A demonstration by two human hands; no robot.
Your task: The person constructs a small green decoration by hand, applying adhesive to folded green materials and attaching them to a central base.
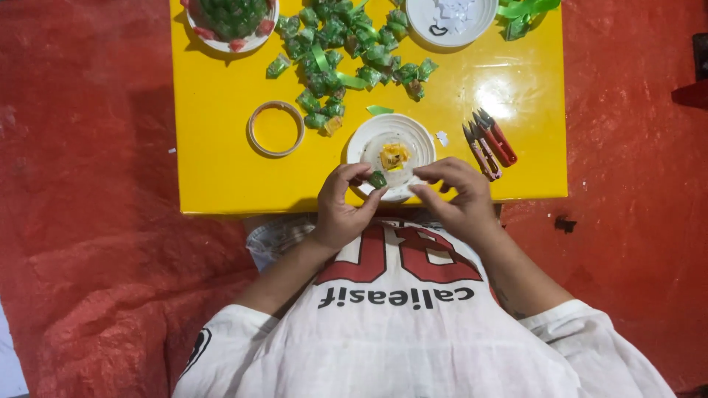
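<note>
A red mat [88,221] covers the floor on both sides of a yellow table [221,162]. At the table's far left corner stands a white bowl [232,22] heaped with green and red pieces. Nearer the front, left of centre, a tape ring [276,128] lies flat on the bare top. Right of the bowl, a loose pile of green wrapped sweets [346,51] spreads across the middle of the table, with green strips among them; a few lie just beside the tape ring. The person's left hand [341,208] is at the front edge, thumb and fingers pinched narrow on one small green sweet [378,179], held just above the near rim of a white plate [424,136]. That plate sits at the front centre and carries a yellow piece [394,156] on clear film. The right hand [456,197] is close beside the left, fingers curled inward toward the same sweet; whether its fingertips actually grip it or the film cannot be told. At the far edge, above the plate, a white lid [451,18] holds white scraps. Right of the plate, red snips [488,141] lie near the table's front right corner, well apart from both hands.
</note>
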